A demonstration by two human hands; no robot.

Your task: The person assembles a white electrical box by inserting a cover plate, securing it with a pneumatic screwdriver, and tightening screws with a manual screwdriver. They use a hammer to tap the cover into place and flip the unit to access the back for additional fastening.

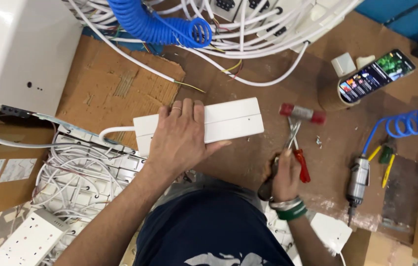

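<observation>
My left hand (182, 138) lies flat on a long white extension-board box (233, 119) and presses it against the brown workbench (248, 162); a white cable leaves the box's left end. My right hand (285, 176) grips the handle of a small hammer (301, 114) whose red and clear head hovers just right of the box. A red-handled tool (301, 165) sits in the same hand beside the hammer shaft.
White cables and a blue coiled hose (159, 24) cross the top. A phone with a lit screen (375, 75) leans at the right. A pneumatic screwdriver (358, 182) lies at right. Finished white boards pile at lower left (86, 182). Cardboard (115, 88) lies left.
</observation>
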